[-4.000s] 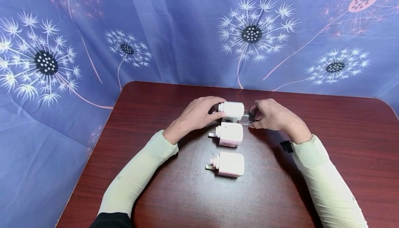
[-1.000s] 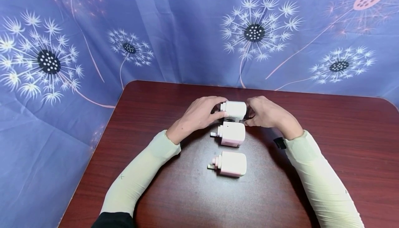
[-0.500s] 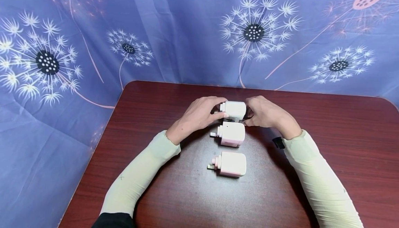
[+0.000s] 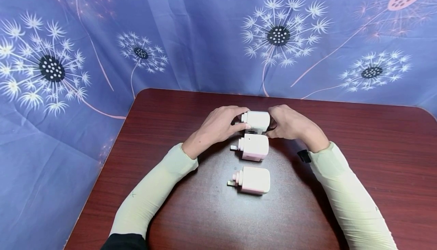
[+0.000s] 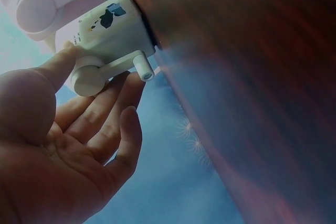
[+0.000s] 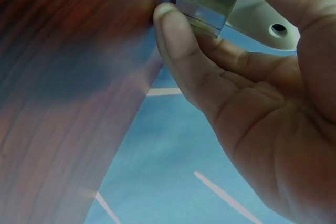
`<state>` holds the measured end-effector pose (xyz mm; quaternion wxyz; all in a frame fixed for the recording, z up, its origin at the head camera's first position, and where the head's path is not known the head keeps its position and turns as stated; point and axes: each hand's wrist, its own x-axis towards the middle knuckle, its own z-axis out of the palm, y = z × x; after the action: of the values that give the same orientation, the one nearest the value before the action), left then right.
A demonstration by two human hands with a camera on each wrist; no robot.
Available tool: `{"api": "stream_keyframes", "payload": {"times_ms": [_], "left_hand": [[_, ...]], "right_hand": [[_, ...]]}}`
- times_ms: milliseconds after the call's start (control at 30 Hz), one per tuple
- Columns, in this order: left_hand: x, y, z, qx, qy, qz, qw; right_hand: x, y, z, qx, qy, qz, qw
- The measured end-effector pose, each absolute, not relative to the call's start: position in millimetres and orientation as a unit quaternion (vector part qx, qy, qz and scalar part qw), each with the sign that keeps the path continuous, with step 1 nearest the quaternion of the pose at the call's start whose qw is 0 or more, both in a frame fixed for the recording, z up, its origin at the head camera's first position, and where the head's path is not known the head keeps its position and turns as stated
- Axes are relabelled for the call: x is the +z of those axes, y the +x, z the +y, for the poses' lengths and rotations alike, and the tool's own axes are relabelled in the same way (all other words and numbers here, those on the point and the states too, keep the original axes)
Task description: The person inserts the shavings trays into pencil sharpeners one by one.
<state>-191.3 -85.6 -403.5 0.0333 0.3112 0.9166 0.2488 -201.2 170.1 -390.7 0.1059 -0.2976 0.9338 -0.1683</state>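
Observation:
At the far end of a row stands a white hand-crank pencil sharpener (image 4: 257, 120); in the left wrist view its body (image 5: 113, 24) shows a dark leaf-like print and a crank (image 5: 123, 65). My left hand (image 4: 220, 126) grips it from the crank side, thumb on the near face, fingers behind. At its opposite end my right hand (image 4: 291, 124) pinches a clear plastic drawer (image 6: 207, 3), which in the right wrist view sits against the sharpener's body under a round hole (image 6: 278, 28). In the head view the right fingers mostly hide the drawer.
Two pinkish pencil sharpeners, a middle one (image 4: 255, 147) and a near one (image 4: 255, 180), lie in line toward me, cranks to the left. All are on a dark red wooden table (image 4: 191, 212). A blue dandelion-print cloth (image 4: 211, 33) hangs behind the table's far edge.
Four seconds ago the clear drawer stuck out right of the far sharpener; my right hand has since moved left with it, up against the body. The last second shows almost no movement.

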Motion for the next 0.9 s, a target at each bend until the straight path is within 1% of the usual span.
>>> {"api": "stream_keyframes", "payload": {"times_ms": [400,900], "left_hand": [[-403.0,-191.1,-86.0,0.252,0.314,0.915,0.033],[-404.1,-191.5,-86.0,0.256,0.316,0.913,0.034]], "right_hand": [[-391.9,-204.0,167.6,-0.161,-0.284,0.937,0.123],[-391.6,-205.1,165.3,-0.163,-0.288,0.936,0.118]]}}
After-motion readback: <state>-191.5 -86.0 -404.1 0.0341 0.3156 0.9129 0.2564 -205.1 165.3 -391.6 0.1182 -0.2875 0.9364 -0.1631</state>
